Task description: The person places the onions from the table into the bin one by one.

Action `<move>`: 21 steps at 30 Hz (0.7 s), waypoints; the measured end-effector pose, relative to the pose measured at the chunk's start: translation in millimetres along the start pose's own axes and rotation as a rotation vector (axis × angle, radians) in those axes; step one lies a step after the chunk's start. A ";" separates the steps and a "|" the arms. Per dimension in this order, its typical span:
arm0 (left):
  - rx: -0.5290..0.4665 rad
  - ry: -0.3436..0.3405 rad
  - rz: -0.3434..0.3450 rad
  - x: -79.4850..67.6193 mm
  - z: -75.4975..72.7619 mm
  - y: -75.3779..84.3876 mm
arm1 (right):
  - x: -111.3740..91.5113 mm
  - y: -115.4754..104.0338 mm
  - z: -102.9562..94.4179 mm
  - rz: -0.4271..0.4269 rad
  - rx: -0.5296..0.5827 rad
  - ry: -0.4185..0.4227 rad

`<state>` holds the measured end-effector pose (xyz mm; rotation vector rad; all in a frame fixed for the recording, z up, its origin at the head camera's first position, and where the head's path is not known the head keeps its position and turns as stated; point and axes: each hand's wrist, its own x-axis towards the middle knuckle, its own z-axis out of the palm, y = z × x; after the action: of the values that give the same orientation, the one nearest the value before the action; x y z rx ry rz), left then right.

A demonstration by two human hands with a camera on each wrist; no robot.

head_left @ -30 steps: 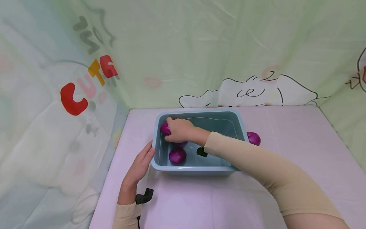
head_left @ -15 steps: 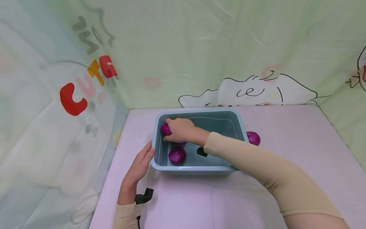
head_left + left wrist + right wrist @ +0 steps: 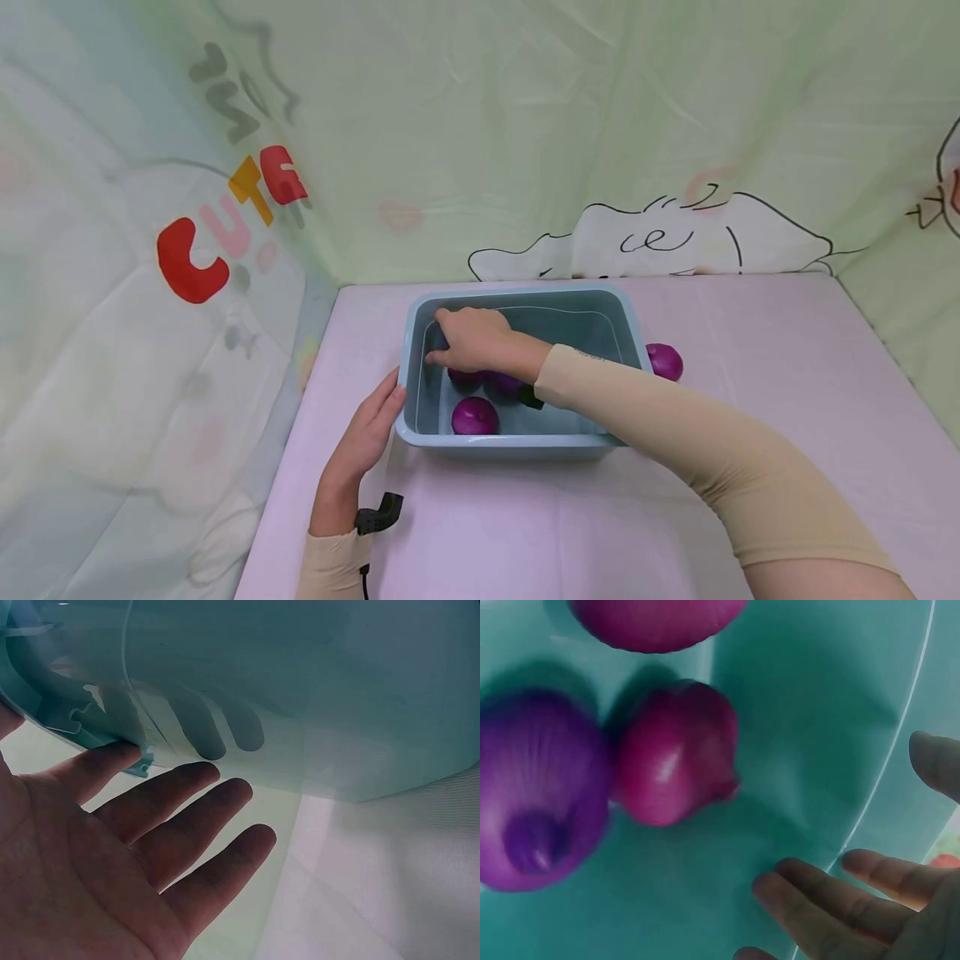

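A light blue plastic basin (image 3: 517, 442) stands on the table. My right hand (image 3: 476, 340) reaches inside near its left end, fingers and thumb spread, holding nothing. Below the hand lie several red onions: one at the near wall (image 3: 475, 416), plus a magenta onion (image 3: 675, 754) and a darker purple onion (image 3: 544, 780) side by side in the right wrist view. My left hand (image 3: 371, 429) is at the basin's left side; in the left wrist view its straight fingers (image 3: 210, 840) lie close to the outer wall, thumb by the rim.
Another red onion (image 3: 665, 362) rests on the table just right of the basin, partly hidden by it and the right sleeve. A white cloth covers the table (image 3: 487, 533). Printed curtains (image 3: 450, 167) hang behind and at left. A black wrist camera (image 3: 380, 514) sits on the left wrist.
My right hand has let go of the onion it held, and that onion has dropped into the basin. The onions there have shifted to the right. My left hand stays put.
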<state>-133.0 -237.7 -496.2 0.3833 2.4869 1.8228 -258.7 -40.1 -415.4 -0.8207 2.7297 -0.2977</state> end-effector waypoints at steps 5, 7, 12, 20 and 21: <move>-0.005 0.000 -0.002 -0.4 0.4 -2.2 | -1.4 1.3 -5.4 -0.010 -0.014 0.010; -0.006 -0.001 -0.002 -0.6 0.4 -3.0 | -2.5 1.6 -8.4 -0.014 -0.013 0.014; -0.002 0.006 -0.005 -1.4 0.3 -3.3 | -9.2 0.5 -18.5 -0.033 0.028 0.025; 0.000 0.010 -0.013 -0.6 1.0 -3.5 | -32.5 -2.7 -48.5 -0.082 0.133 0.090; 0.000 0.011 -0.014 -0.5 1.1 -3.3 | -35.6 -2.5 -51.9 -0.088 0.147 0.103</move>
<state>-132.9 -237.7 -499.8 0.3563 2.4900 1.8247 -245.4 -16.1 -358.8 -0.9083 2.7294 -0.5665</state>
